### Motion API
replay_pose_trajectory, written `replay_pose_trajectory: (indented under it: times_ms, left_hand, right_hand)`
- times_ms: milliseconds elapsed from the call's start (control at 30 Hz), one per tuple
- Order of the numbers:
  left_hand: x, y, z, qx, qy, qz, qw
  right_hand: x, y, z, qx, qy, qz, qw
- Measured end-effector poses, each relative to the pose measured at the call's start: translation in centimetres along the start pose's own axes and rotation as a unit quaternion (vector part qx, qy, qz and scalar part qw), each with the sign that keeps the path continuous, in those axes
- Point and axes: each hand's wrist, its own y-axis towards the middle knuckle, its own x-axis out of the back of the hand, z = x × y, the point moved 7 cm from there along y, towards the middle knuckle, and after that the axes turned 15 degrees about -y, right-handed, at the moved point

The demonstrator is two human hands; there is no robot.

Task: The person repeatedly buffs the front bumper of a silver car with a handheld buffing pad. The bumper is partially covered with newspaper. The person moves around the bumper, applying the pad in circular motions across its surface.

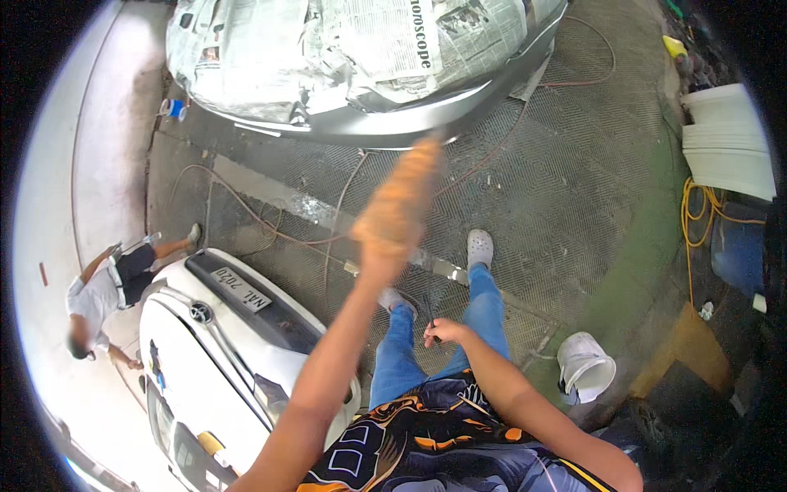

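Observation:
My left hand (387, 234) reaches far forward toward the front of a car (361, 119) whose upper body is covered with newspaper sheets (344, 41). Motion smears this hand. A mottled orange, cloth-like thing (406, 184) shows at it and tapers toward the car's silver bumper. Whether the fingers grip it or are covered by it cannot be made out, nor whether it touches the bumper. Close to my body, above my thighs, my right hand (445, 330) is closed around a small, dark, thin thing (429, 333), too small to name.
At left stands a white car (213, 344), with another person (102, 295) beside it. Thin hoses (270, 230) cross the grooved floor. A whitish bucket (586, 365) lies tilted at right. Beyond are yellow cable coils (693, 217) and stacked white panels (728, 139).

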Motion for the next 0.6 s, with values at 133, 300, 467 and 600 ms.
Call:
replay_pose_trajectory:
  times_ms: [133,300,467,600]
  left_hand:
    - [14.0,3.4,-1.1,0.108,-0.070,-0.195,0.972]
    - [16.6,4.7,-6.2,0.023,-0.183,-0.285,0.941]
    - [10.7,2.3,-5.1,0.100,-0.152,-0.131,0.974]
    - [14.5,2.4,-1.4,0.142,-0.150,-0.127,0.970]
  right_hand:
    - [2.1,-1.0,1.5,0.030,-0.048,0.008,0.998]
    - [2.8,-0.7,1.9,0.025,-0.002,0.020,0.999]
    - [3.9,0.5,1.8,0.030,-0.020,0.003,0.999]
    - [4.4,1.8,1.8,0.041,-0.037,-0.059,0.997]
